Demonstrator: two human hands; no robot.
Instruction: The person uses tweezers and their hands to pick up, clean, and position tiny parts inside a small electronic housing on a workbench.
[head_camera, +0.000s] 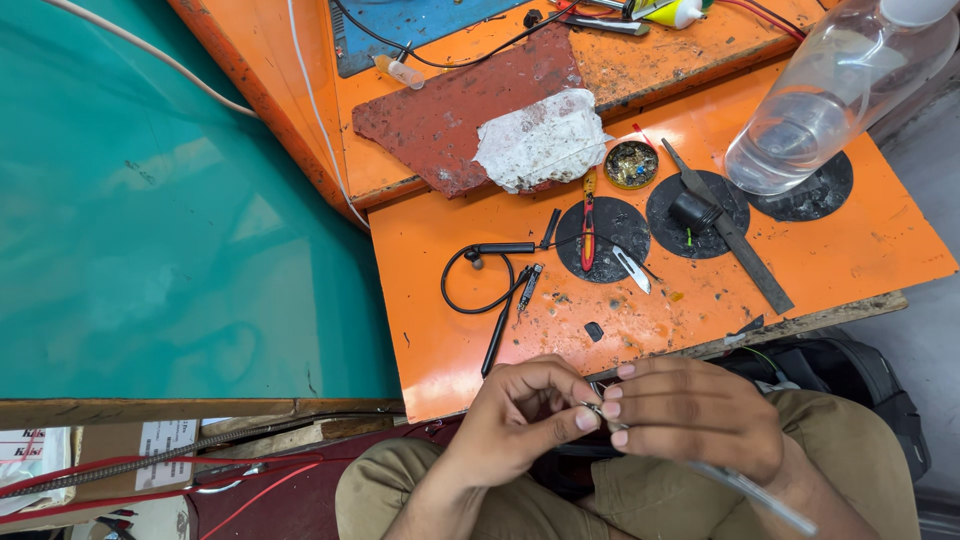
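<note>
Down at the bottom of the view, both hands meet over the person's lap, just off the near edge of the orange table (820, 250). The left hand (520, 415) curls inward, its thumb and forefinger pinched on a small metallic part (592, 409). The right hand (690, 410) lies palm down with its fingers pressed together, the fingertips closing on the same part from the other side. So the part sits right between the two hands, touching both, neither one nearer than the other. It is too small to tell its shape or which way its long axis runs. A thin pale metal strip (760, 492) slants away below the right wrist toward the lower right; whether that hand grips it cannot be told.

On the table beyond the hands, a black earphone cable (470, 290) loops to the left, with a slim black stick (497, 340) lying near it, its long axis pointing roughly toward the left hand. A red-handled tool (588, 225) and a small blade (632, 268) rest on a dark round patch, and a metal file (735, 240) runs diagonally across the next one.

As for containers, a small round tin (631, 164) holds a jumble of tiny bits, and a clear plastic bottle (835, 90), tilted at the upper right, is partly filled with clear liquid. A stained white rag (540, 140) lies on a dark red sheet (450, 110).
</note>
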